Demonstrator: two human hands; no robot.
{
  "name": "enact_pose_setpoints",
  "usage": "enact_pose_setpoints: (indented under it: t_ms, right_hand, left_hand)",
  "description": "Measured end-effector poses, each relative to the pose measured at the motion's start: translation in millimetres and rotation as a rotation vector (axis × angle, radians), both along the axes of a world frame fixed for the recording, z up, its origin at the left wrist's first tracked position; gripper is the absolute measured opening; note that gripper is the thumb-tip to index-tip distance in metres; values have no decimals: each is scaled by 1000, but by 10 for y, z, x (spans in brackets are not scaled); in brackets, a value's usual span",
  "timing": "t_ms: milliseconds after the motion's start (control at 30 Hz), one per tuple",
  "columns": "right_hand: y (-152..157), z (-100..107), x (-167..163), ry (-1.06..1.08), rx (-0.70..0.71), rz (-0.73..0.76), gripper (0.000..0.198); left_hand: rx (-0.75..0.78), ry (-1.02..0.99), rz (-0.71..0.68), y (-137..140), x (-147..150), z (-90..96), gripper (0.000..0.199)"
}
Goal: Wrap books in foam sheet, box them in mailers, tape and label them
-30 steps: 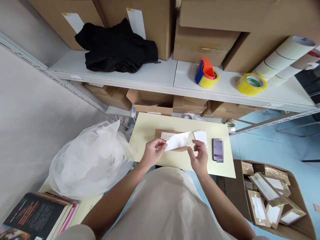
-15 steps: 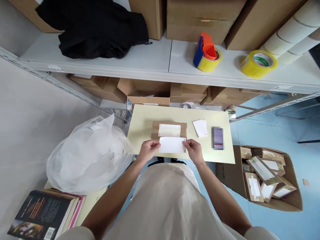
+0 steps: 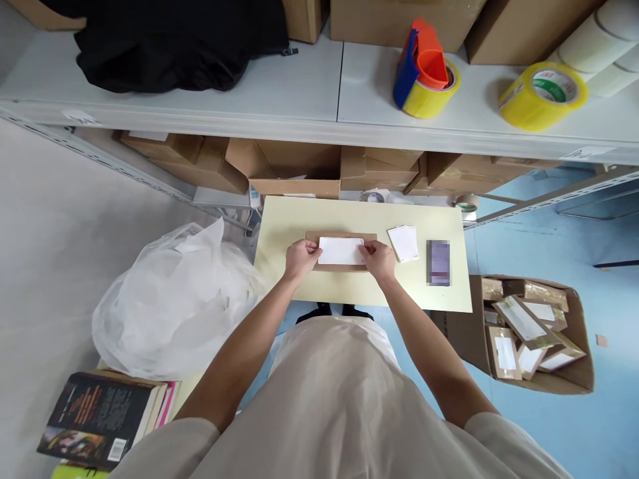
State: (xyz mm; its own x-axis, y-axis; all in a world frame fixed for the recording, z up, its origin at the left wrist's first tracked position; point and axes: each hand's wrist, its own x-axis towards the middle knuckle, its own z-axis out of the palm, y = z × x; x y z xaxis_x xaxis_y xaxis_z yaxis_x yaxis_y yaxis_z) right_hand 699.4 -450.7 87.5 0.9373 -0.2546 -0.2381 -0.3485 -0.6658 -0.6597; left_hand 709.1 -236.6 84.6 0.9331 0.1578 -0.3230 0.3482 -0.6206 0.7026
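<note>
A white label (image 3: 341, 251) spans the gap between my two hands, over a small flat cardboard box (image 3: 344, 235) on the pale yellow table (image 3: 284, 216). My left hand (image 3: 302, 258) pinches the label's left end. At its right end, my right hand (image 3: 378, 258) grips it between thumb and fingers. The label hides most of the box's top; whether it is pressed down on the box I cannot tell. Just right of my right hand lies a small stack of white labels (image 3: 403, 243). Farther right is a purple, pixelated rectangular item (image 3: 438, 263).
A grey shelf (image 3: 309, 86) crosses behind the table, bearing a tape dispenser (image 3: 426, 70), a yellow tape roll (image 3: 542, 96) and black cloth (image 3: 170, 46). Left stand a bulging white plastic bag (image 3: 170, 313) and stacked books (image 3: 100, 416). A carton (image 3: 574, 332) of labelled packages sits right.
Both hands have moved the label forward, from the near edge of the box to over its middle, covering the white patch seen there. The camera view has shifted slightly.
</note>
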Motion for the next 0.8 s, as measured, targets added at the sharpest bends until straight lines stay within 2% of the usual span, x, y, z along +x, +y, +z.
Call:
enact_pose_setpoints:
  t_ms: [267,467,600,667,733,800]
  right_hand:
    - [44,-80,18,13,-147,44,20]
    - [108,-78,26,83,-328,134,21]
    - [85,-84,32,74,-415,150,42]
    - [27,-109,13,44,-407,156,51]
    - [-51,-140,-33,-23,-378,168,48]
    - [-122,-166,-103,-148,-364,166,42]
  left_hand:
    - [80,-12,-34,-33,41,-20,14]
    - [222,66,-93,-60,126,76,38]
    - [334,100,-104,-12,173,110,51]
    - [318,113,-105,56,166,89,56]
    - [279,61,-124,126,124,62,50]
    - [292,-95,-181,159,48,49,35]
